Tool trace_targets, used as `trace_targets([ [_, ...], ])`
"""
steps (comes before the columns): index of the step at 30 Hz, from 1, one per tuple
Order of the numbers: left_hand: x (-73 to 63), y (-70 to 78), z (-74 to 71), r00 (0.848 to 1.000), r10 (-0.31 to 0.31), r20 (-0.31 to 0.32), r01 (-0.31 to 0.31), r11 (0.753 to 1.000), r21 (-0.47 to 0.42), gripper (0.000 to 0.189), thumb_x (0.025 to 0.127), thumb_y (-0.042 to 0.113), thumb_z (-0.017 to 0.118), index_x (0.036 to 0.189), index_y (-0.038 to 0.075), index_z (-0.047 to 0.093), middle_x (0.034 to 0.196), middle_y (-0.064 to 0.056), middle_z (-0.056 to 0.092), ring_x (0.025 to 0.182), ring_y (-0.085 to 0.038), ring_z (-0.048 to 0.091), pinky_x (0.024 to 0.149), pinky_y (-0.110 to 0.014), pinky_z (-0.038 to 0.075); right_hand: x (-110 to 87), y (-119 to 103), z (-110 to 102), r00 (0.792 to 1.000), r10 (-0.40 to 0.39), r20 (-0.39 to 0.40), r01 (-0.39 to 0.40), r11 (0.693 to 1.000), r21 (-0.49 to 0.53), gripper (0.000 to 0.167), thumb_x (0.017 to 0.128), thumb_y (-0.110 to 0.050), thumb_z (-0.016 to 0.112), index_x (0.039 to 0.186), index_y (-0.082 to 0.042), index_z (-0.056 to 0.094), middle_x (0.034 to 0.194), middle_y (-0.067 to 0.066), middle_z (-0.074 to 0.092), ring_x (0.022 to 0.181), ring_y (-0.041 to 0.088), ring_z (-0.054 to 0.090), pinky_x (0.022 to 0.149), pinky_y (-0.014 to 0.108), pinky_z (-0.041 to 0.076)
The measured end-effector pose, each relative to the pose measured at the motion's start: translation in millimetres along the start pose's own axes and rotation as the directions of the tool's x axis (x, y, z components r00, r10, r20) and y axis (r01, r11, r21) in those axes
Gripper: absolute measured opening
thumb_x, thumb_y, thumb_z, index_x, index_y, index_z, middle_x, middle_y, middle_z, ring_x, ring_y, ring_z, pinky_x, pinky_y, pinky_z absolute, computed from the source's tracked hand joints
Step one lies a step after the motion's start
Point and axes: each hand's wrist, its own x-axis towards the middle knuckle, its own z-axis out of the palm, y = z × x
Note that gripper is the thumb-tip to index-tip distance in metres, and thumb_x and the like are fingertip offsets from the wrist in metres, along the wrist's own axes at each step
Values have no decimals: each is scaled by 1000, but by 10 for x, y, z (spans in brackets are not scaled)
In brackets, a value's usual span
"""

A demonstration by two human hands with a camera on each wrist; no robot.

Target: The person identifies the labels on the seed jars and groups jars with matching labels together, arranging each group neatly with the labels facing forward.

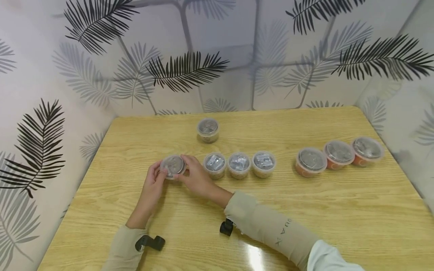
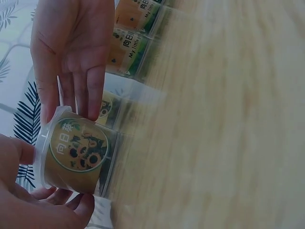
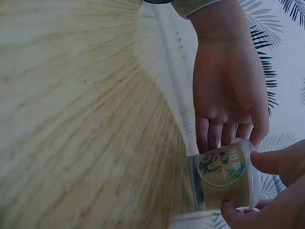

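Note:
Both hands are at a small lidded clear plastic cup (image 1: 173, 166) on the left part of the table. Its tan label with a sunflower picture shows in the left wrist view, where the cup (image 2: 78, 155) lies sideways in the picture. My left hand (image 1: 154, 185) grips the cup's left side, thumb at the lid's rim. From the right, my right hand (image 1: 198, 178) holds it, with thumb and fingers around the rim. In the right wrist view the fingers of both hands surround the cup (image 3: 224, 176). Grey contents show through the lid.
Just right of the hands, three similar cups (image 1: 239, 165) stand in a row with silvery packets under their lids. One more cup (image 1: 208, 130) stands behind. Three larger orange-labelled tubs (image 1: 339, 154) line the right side. A leaf-patterned wall (image 1: 230, 90) borders the wooden table (image 1: 305, 210).

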Motion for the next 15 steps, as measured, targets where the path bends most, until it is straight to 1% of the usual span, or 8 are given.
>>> trace_targets([
  [4, 2, 23, 15, 1000, 10, -7, -9, 1000, 22, 52, 102, 26, 36, 144, 2, 15, 147, -15, 25, 135, -24, 26, 109, -36, 23, -4, -10, -27, 1000, 2, -1, -3, 999, -50, 67, 89, -24, 65, 143, -2, 32, 141, 12, 37, 124, 18, 41, 95, 24, 41],
  [7, 14, 45, 29, 1000, 13, -19, -13, 1000, 24, 54, 102, 26, 38, 144, 1, 15, 147, -15, 23, 135, -25, 25, 108, -36, 25, -11, -14, -66, 1000, 2, -3, -2, 997, -82, 67, 89, -25, 65, 143, -2, 32, 143, 12, 35, 127, 20, 39, 99, 28, 38],
  [10, 18, 87, 20, 999, 24, -39, -21, 997, 70, 55, 101, 25, 40, 145, 1, 15, 148, -16, 22, 135, -27, 24, 108, -40, 25, -26, -30, -117, 1000, -6, -2, 6, 994, -113, 67, 89, -25, 64, 143, -3, 31, 145, 12, 33, 129, 22, 36, 102, 32, 35],
  [12, 19, 128, 1, 998, 47, -50, -42, 993, 109, 54, 101, 23, 40, 144, 1, 17, 147, -18, 22, 136, -30, 23, 108, -42, 24, -38, -58, -152, 1000, -20, 6, 20, 993, -120, 67, 89, -23, 64, 144, -4, 30, 146, 12, 31, 132, 23, 32, 104, 34, 33],
  [14, 20, 185, -21, 995, 85, -55, -76, 985, 153, 53, 101, 23, 40, 144, 2, 18, 146, -19, 23, 135, -31, 22, 108, -45, 23, -53, -110, -194, 999, -35, 23, 37, 991, -128, 67, 89, -22, 64, 144, -5, 29, 147, 10, 30, 132, 22, 32, 103, 34, 34],
  [15, 8, 254, -18, 993, 103, -52, -94, 982, 162, 52, 101, 20, 40, 144, 1, 18, 145, -20, 23, 135, -33, 21, 108, -46, 22, -62, -141, -222, 998, -46, 34, 50, 990, -129, 67, 90, -21, 64, 145, -6, 29, 147, 10, 29, 131, 23, 33, 102, 34, 36],
])
